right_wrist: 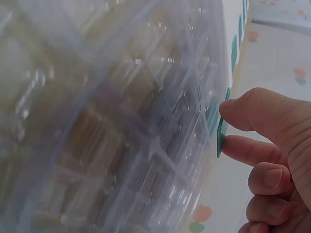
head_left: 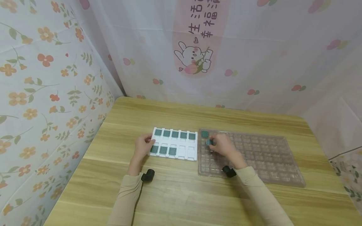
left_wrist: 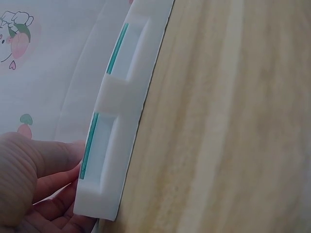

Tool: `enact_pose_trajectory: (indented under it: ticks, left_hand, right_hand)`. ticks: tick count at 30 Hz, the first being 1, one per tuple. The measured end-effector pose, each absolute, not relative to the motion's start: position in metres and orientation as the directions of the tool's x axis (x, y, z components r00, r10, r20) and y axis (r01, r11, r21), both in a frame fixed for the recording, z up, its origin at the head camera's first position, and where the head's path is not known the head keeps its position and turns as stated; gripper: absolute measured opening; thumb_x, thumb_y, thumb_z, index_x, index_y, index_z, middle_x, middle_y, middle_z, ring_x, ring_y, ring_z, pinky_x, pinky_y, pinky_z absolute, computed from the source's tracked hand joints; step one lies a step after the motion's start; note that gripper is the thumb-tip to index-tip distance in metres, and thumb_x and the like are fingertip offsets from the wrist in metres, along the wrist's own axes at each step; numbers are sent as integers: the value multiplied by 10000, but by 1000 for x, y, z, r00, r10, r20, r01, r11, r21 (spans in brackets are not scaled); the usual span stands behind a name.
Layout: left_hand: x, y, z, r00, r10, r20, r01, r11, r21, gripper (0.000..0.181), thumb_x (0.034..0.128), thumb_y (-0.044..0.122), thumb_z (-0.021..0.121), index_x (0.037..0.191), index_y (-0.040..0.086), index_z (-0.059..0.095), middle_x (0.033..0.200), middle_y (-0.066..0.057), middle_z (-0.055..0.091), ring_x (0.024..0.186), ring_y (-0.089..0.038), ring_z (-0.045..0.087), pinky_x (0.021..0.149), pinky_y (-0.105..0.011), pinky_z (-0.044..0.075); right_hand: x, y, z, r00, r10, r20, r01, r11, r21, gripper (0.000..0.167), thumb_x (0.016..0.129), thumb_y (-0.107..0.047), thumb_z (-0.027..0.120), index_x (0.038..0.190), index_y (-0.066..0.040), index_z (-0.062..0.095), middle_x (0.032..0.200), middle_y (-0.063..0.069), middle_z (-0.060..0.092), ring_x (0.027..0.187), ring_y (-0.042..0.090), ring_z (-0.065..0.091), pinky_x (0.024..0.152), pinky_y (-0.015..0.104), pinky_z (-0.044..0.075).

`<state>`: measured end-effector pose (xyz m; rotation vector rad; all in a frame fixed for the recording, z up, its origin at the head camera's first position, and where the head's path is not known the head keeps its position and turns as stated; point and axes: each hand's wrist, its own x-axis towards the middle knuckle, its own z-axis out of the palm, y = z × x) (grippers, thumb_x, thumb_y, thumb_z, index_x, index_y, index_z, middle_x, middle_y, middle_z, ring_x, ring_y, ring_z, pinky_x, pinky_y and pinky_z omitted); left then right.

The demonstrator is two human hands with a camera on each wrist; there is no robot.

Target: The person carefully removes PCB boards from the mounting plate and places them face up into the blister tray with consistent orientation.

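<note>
In the head view a white tray (head_left: 182, 143) holds several green square boards, five along its back row and three at the left of its front row. My left hand (head_left: 143, 145) grips the tray's left edge, thumb on top; in the left wrist view the fingers of that hand (left_wrist: 43, 179) are at the end of the white tray (left_wrist: 104, 97). Between thumb and fingertip, my right hand (head_left: 224, 146) pinches a green board (head_left: 209, 142) over the left part of a clear compartment tray (head_left: 263, 157). The right wrist view shows the pinched board (right_wrist: 220, 138) edge-on.
Another green board (head_left: 205, 134) lies in the clear tray's back left compartment. Both trays rest side by side on the wooden table (head_left: 175, 194). Behind the table hangs a printed curtain (head_left: 240, 62), and a floral one (head_left: 56, 103) is at the left.
</note>
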<state>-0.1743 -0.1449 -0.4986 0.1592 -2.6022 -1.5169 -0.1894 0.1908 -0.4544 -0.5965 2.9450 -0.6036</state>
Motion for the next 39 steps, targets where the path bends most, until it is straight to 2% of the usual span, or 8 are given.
enact_pose_trajectory:
  ticks: [3, 7, 14, 18, 26, 31, 39]
  left_hand:
    - [-175, -145, -499, -987, -150, 54, -26, 488, 872, 304, 821, -28, 651, 1106, -130, 613, 960, -251, 633, 843, -301, 587, 709, -334, 487]
    - [-175, -145, -499, -988, -148, 52, -27, 486, 873, 303, 821, -29, 653, 1104, -130, 612, 958, -250, 631, 843, -300, 586, 710, -332, 486]
    - [-175, -145, -499, -987, -154, 44, -38, 490, 871, 304, 819, -28, 658, 1105, -122, 617, 958, -244, 633, 842, -296, 587, 702, -324, 486]
    - [-175, -145, -499, -987, -159, 36, -46, 486, 873, 303, 822, -18, 659, 1106, -115, 621, 957, -237, 633, 843, -291, 585, 694, -308, 483]
    - [-175, -146, -500, -987, -157, 31, -50, 485, 873, 304, 827, -14, 652, 1111, -115, 618, 947, -233, 631, 844, -291, 580, 692, -309, 480]
    - [-176, -146, -501, -987, -160, 36, -46, 484, 874, 299, 828, -6, 655, 1107, -110, 624, 947, -228, 637, 842, -292, 583, 701, -319, 480]
    - [-176, -146, -502, -985, -168, 28, -55, 473, 880, 295, 831, -11, 650, 1109, -105, 626, 940, -226, 638, 834, -284, 581, 697, -310, 475]
  right_hand:
    - [-194, 196, -454, -924, -382, -8, -351, 857, -377, 255, 776, -96, 740, 985, 34, 674, 868, 130, 687, 550, 106, 474, 534, 258, 434]
    - [-200, 201, -451, -921, -390, -11, -360, 861, -359, 263, 787, -93, 721, 998, 52, 662, 743, 88, 647, 462, 99, 400, 451, 236, 361]
    - [-213, 205, -446, -928, -371, -46, -339, 886, -316, 276, 811, -124, 715, 1021, 45, 657, 965, 189, 658, 552, 141, 446, 549, 286, 417]
    - [-218, 205, -446, -931, -359, -63, -324, 894, -310, 300, 815, -137, 707, 1046, 47, 654, 1013, 198, 657, 597, 159, 490, 591, 317, 447]
    - [-224, 202, -449, -926, -378, -10, -362, 894, -263, 299, 805, -113, 711, 1048, 52, 657, 977, 179, 674, 787, 242, 626, 672, 367, 517]
    - [-225, 201, -450, -922, -386, 9, -378, 897, -231, 305, 806, -109, 716, 1058, 52, 655, 993, 186, 671, 807, 264, 641, 680, 367, 526]
    - [-228, 202, -456, -906, -418, 71, -424, 888, -176, 270, 770, -92, 743, 986, 55, 673, 913, 165, 675, 827, 305, 634, 719, 410, 515]
